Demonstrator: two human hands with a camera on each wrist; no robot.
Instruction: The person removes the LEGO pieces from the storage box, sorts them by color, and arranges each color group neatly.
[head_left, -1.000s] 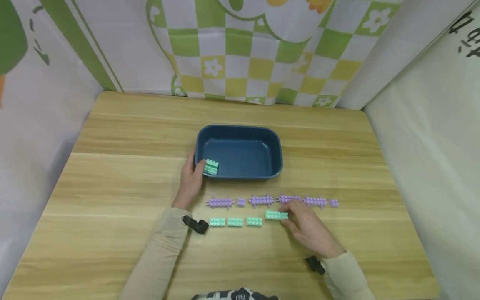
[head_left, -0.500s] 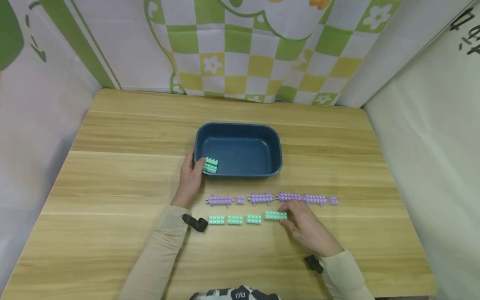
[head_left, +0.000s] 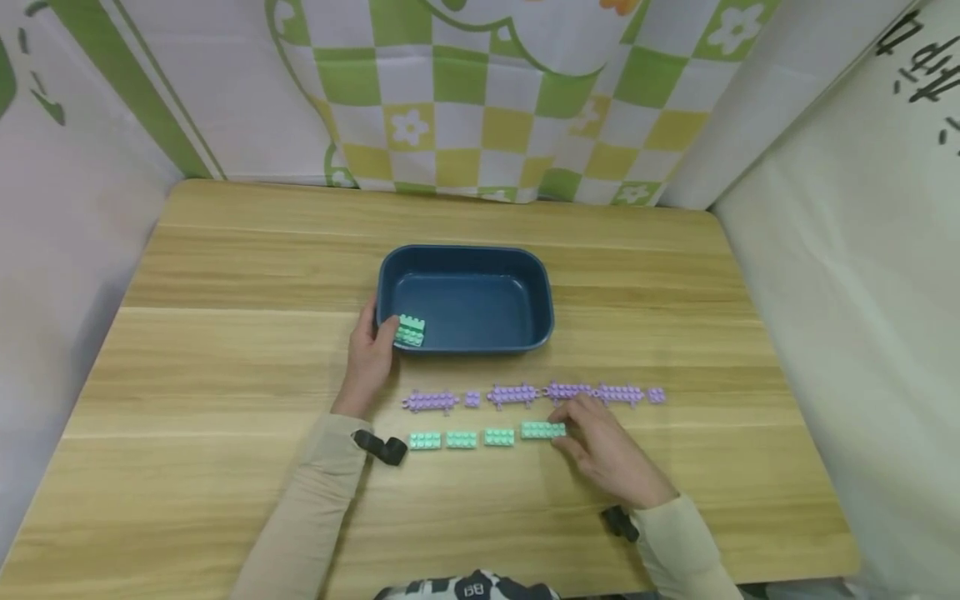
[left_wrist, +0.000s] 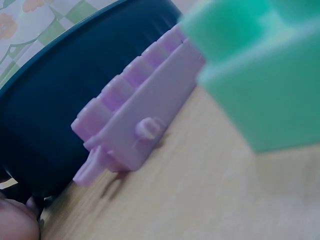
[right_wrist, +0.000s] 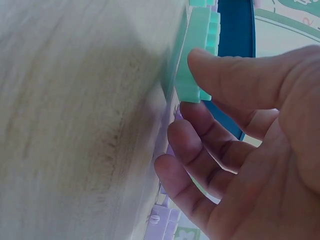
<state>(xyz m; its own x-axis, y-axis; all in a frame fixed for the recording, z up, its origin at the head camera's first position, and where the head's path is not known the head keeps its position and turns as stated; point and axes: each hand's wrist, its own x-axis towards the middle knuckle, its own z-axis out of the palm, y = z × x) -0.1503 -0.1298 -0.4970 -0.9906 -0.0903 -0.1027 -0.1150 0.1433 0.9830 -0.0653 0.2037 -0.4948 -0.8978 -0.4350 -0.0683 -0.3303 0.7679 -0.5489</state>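
My left hand point(head_left: 367, 360) grips the left end of a dark blue rectangular tub point(head_left: 480, 307), thumb over its rim beside several mint-green building bricks point(head_left: 411, 332) inside. Between thumb and fingers, my right hand point(head_left: 611, 457) pinches the right end of a longer mint-green brick point(head_left: 538, 430). In the right wrist view, the thumb lies on this green brick point(right_wrist: 194, 60), while the other fingers curl loosely. Left of it, three shorter mint-green bricks point(head_left: 461, 440) form a row on the table. The left wrist view shows a purple brick point(left_wrist: 145, 90) with side pegs, close up.
Behind the green row runs a line of purple bricks point(head_left: 513, 395), long pegged ones and small square ones. The wooden table point(head_left: 225, 275) stretches to both sides. A checked curtain point(head_left: 480, 125) hangs at its back edge. Black wrist cameras point(head_left: 381, 447) sit at both sleeves.
The head view has shifted slightly, so the scene sits farther left. Relative to the row, the long green brick has come slightly nearer the person. The left hand stays on the tub.
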